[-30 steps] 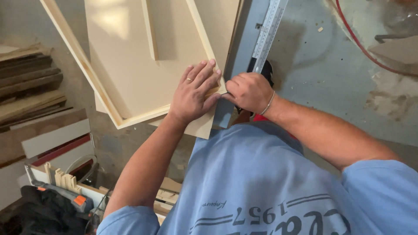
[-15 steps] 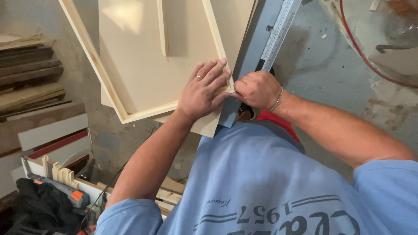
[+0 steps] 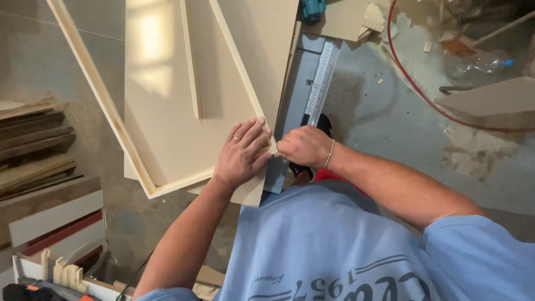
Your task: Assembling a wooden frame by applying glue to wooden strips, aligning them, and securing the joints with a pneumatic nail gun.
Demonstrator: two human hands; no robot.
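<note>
A pale wooden frame made of thin strips on a flat board lies tilted in front of me. My left hand presses flat on its near right corner, fingers together, a ring on one finger. My right hand, with a thin bracelet at the wrist, is curled against the same corner from the right, its fingertips pinching the corner strip. Whatever small thing it may hold is hidden. A loose strip lies inside the frame.
A steel ruler lies on a grey metal panel right of the frame. A red hose, a plastic bottle and a board are on the concrete floor. Stacked planks sit left, tools at bottom left.
Both hands stay at the frame's corner. The view has shifted, so the frame and hands sit lower and more of the floor beyond shows.
</note>
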